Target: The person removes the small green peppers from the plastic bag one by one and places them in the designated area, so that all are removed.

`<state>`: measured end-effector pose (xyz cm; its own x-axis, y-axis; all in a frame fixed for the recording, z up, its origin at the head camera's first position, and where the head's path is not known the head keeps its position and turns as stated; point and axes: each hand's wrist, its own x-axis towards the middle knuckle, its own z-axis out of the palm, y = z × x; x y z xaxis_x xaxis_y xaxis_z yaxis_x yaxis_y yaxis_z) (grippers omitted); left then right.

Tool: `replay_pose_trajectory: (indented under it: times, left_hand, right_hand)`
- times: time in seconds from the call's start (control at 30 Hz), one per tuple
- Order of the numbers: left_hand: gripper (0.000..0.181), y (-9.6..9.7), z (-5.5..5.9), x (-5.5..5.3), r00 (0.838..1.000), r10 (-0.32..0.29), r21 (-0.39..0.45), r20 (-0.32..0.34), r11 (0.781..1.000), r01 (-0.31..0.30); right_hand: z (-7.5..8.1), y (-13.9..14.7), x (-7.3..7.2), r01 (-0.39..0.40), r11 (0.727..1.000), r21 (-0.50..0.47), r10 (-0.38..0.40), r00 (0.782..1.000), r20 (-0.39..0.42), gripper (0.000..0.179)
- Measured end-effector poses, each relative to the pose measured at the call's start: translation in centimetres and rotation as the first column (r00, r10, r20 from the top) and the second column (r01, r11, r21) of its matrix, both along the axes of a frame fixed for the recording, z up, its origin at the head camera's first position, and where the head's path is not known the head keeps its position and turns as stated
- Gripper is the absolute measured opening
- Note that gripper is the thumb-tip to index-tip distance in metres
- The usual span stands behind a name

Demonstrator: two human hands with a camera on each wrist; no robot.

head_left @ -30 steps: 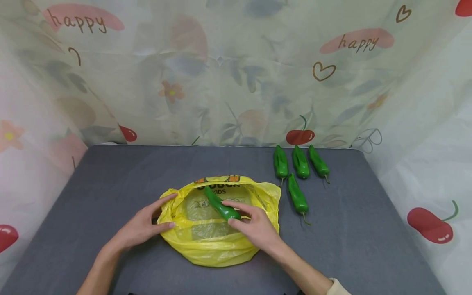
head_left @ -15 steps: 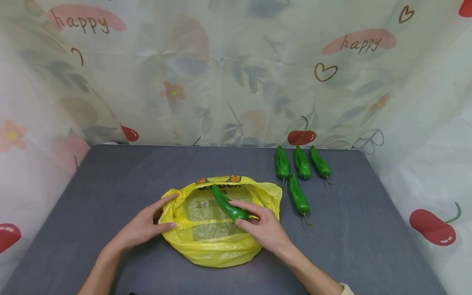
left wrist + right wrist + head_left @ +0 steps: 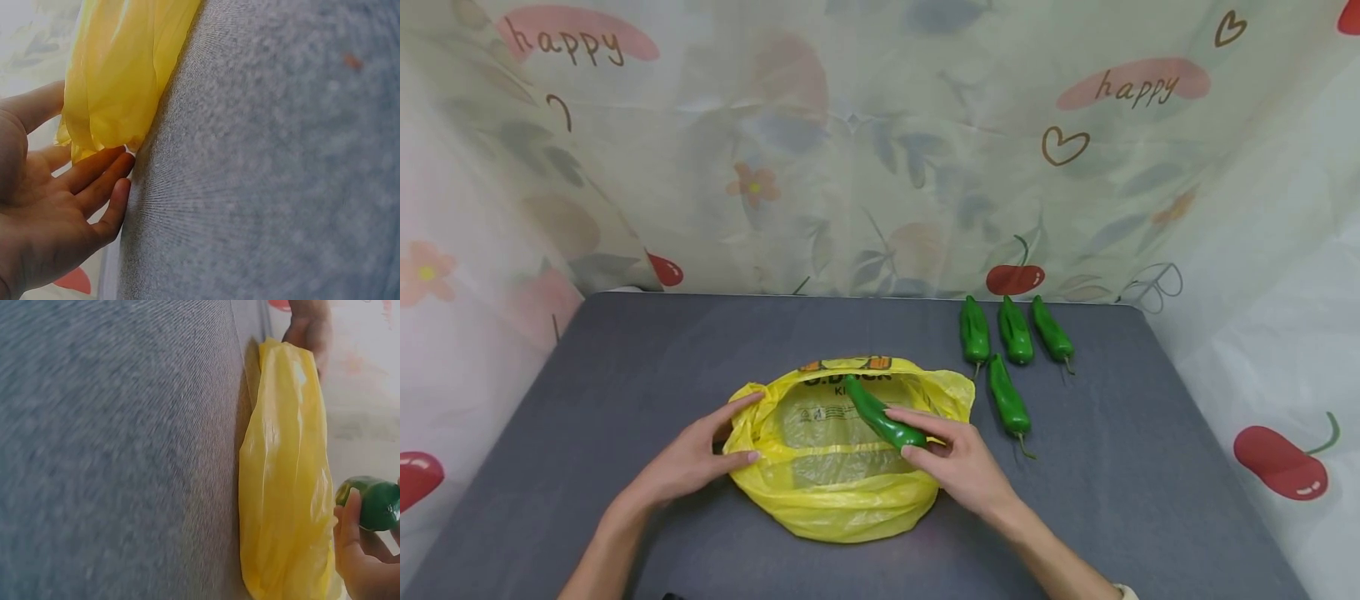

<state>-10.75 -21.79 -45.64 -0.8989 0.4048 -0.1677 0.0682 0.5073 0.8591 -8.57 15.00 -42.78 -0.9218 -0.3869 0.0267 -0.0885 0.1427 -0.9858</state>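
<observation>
A yellow plastic bag (image 3: 842, 508) lies on the table with its mouth spread wide and printing visible inside. My left hand (image 3: 692, 454) holds the bag's left rim, thumb and index finger hooked over the edge; its other fingers (image 3: 103, 178) rest beside the bag near the tabletop. Over the right part of the mouth, my right hand (image 3: 958, 458) pinches a green pepper (image 3: 880, 417) by its thick end, the narrow tip slanting to the upper left. In the right wrist view the pepper (image 3: 375, 503) shows above the bag's rim (image 3: 328, 450).
Three green peppers lie in a row at the back right, the middle one (image 3: 1015, 333) among them. Another green pepper (image 3: 1009, 400) lies nearer, just right of the bag. The grey table (image 3: 1112, 500) backs onto a patterned curtain (image 3: 850, 208).
My right hand has moved to the right across the bag's mouth with the pepper in its grip. The left hand stays on the left rim.
</observation>
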Motion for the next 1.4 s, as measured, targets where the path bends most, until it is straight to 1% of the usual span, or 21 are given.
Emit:
replay_pose_trajectory:
  times: [0.1,0.37,0.6,0.9,1.1,1.2,1.4]
  left_hand:
    - [0.078,0.0,0.0,0.0,1.000,0.005,0.000,0.003,1.000,-0.005]
    - [0.078,-0.1,0.0,0.0,1.000,-0.001,0.010,0.013,1.000,0.000]
    - [0.078,-0.1,-0.1,0.1,1.000,0.004,0.016,0.021,1.000,-0.004]
    - [0.077,-0.1,-0.2,0.1,1.000,-0.004,0.028,0.018,1.000,0.004]
    - [0.078,0.0,-0.2,0.0,1.000,-0.003,0.046,0.029,0.999,0.001]
    - [0.077,-0.1,-0.2,-0.1,1.000,-0.006,0.040,0.025,0.999,0.005]
    - [0.077,-0.1,-0.2,-0.1,1.000,-0.014,0.044,0.028,0.999,0.013]
  right_hand:
    - [0.0,0.5,0.0,0.002,1.000,0.009,-0.001,1.000,-0.015,0.042]
    - [0.0,1.9,0.2,0.013,1.000,0.001,-0.013,1.000,0.009,0.042]
    - [-0.3,3.3,0.1,0.029,0.999,0.015,-0.028,0.999,-0.034,0.042]
    - [-0.5,5.2,0.3,0.061,0.998,0.023,-0.060,0.997,-0.044,0.042]
    - [-0.4,6.4,0.5,0.086,0.995,0.042,-0.082,0.993,-0.079,0.042]
    - [-0.4,6.8,0.6,0.088,0.995,0.039,-0.084,0.992,-0.097,0.042]
    - [-0.2,7.5,0.8,0.094,0.995,0.016,-0.092,0.991,-0.096,0.042]
